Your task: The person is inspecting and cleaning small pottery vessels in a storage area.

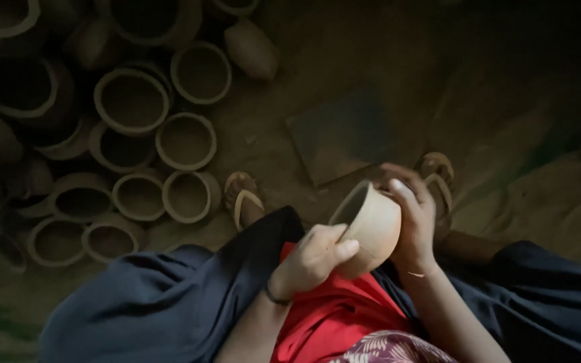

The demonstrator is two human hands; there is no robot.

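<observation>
Obs., head view, dim light. Person seated low, looking down over the lap.

Bowl: unfired clay, pale tan, round-bodied, held above the knees and tilted so its mouth faces up and to the left. Rim visible as a light arc; inside is dark.

Left hand: curled against the lower near side of the bowl, thumb lying across the wall, fingers folded under. Grasping the bowl. A thin dark band sits at the wrist.

Right hand: wrapped around the far right side of the bowl, fingers arched over the rim area, palm against the wall. Also grasping the bowl. Both hands touch it, one on each side.

Lap: dark blue cloth spread over both knees; red cloth between them, directly under the bowl; a patterned maroon fabric at the bottom edge.

Feet: left sandal on the dirt floor just beyond the blue cloth; right sandal partly hidden behind the right hand.

Floor ahead: flat dark slab, squarish, lying between the sandals and farther out, apart from the bowl.

Left of frame: pots, many, same clay colour, crowded together touching one another, mouths mostly facing up. Nearest one lies just beside the left sandal. Detail in the upper corner too dark to tell.
</observation>
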